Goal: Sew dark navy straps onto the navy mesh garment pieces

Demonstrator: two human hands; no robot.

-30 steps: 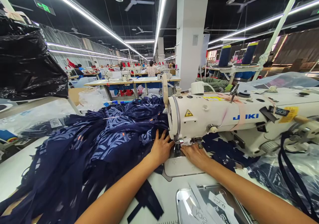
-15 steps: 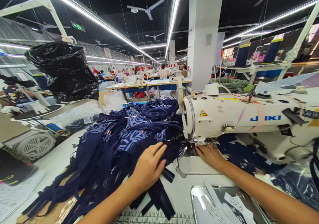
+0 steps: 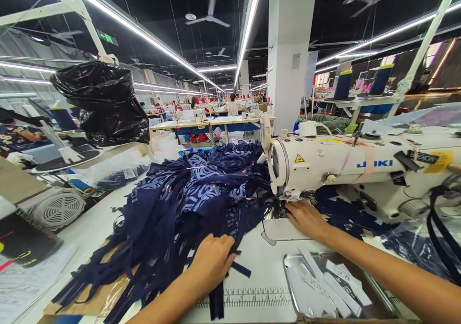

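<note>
A heap of navy garments (image 3: 169, 204) with long straps and pale-patterned cups is spread over the sewing table. At its front edge my left hand (image 3: 212, 256) is closed, fingers curled round navy straps (image 3: 216, 300) that hang out below it. My right hand (image 3: 306, 218) rests by the needle of a white sewing machine (image 3: 324, 160), on the right of the presser foot. Its fingers are together and point left at the metal needle plate (image 3: 284, 230). What its fingertips press or pinch is too small and partly hidden to make out.
A metal tray (image 3: 288, 271) of white paper labels (image 3: 324, 288) sits at the front right. A printed ruler (image 3: 255, 297) runs along the near edge. A black plastic bag (image 3: 103, 103) hangs at left. Navy thread cones (image 3: 380, 80) stand behind the machine.
My left hand has moved down toward me and its spread fingers have curled shut on the straps. My right hand stays by the needle. The view has shifted slightly.
</note>
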